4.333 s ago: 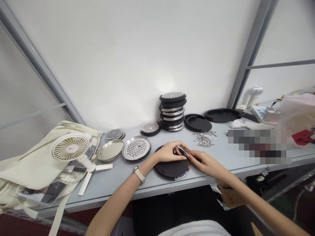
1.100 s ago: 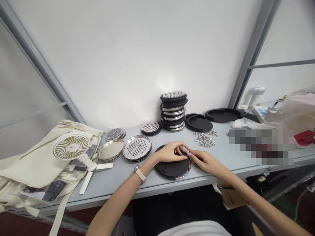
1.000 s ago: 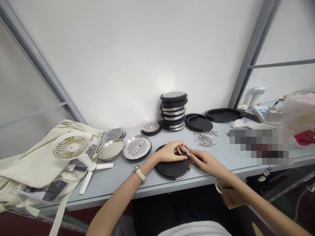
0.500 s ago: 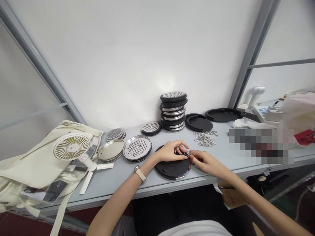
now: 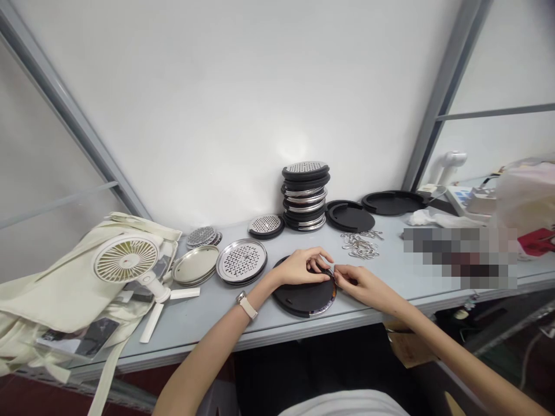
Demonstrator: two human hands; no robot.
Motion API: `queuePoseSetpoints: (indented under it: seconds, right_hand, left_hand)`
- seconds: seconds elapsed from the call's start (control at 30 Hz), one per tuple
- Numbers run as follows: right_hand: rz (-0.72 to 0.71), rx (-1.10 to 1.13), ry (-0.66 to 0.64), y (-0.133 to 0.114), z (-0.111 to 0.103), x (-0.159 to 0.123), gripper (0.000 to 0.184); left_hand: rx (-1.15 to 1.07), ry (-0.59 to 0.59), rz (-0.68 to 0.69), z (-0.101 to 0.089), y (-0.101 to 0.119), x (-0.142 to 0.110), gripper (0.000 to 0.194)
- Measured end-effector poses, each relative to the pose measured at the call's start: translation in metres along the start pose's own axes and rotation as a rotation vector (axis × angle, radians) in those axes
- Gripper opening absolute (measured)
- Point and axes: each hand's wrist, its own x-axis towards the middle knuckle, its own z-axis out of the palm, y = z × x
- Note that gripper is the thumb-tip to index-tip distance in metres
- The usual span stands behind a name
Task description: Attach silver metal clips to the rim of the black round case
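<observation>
A black round tray (image 5: 306, 297) with a shiny metal edge along its front right lies on the table before me. My left hand (image 5: 303, 267) reaches over it, thumb and curled fingers closed at the far right rim. Pinched fingertips of my right hand (image 5: 358, 283) meet the same rim from the right; whatever small piece is between them is hidden. Beyond my hands lies a loose pile of small metal clips (image 5: 362, 245). Just left of the tray sits a stack of silver perforated discs (image 5: 241, 261).
A tall stack of black and silver discs (image 5: 306, 196) stands by the wall. Black trays (image 5: 353, 216) lie right of it. At left are plain metal discs (image 5: 197, 264), a white fan (image 5: 128, 261) and a cream bag (image 5: 56, 277). A plastic bag (image 5: 526, 196) stands at right.
Both hands stay at the tray's rim with barely any shift in the fingers. Nothing else has visibly moved.
</observation>
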Motion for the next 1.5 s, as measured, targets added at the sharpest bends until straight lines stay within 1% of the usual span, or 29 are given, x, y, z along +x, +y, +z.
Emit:
queuePoseSetpoints:
  seconds: [0.47, 0.77, 0.93, 1.13, 1.5]
  right_hand:
    - [0.000, 0.013, -0.001, 0.0010, -0.0002, 0.0006, 0.038]
    - [0.006, 0.002, -0.003, 0.0003, -0.0007, 0.0007, 0.039]
    - [-0.003, 0.003, -0.001, 0.0016, 0.0000, 0.0003, 0.039]
    - [0.000, -0.002, -0.008, 0.0031, -0.0001, -0.0001, 0.039]
    - [0.003, -0.003, -0.022, 0.0023, -0.0005, 0.0001, 0.037]
  left_hand:
    - [0.009, 0.015, -0.001, 0.0018, 0.0013, -0.0006, 0.038]
    - [0.017, 0.001, 0.027, 0.0006, 0.0008, -0.0007, 0.041]
    - [0.018, 0.009, 0.010, 0.0007, 0.0016, -0.0003, 0.042]
    - [0.019, 0.011, 0.014, 0.0000, 0.0016, -0.0001, 0.038]
    - [0.001, 0.018, 0.002, 0.0009, -0.0005, -0.0003, 0.037]
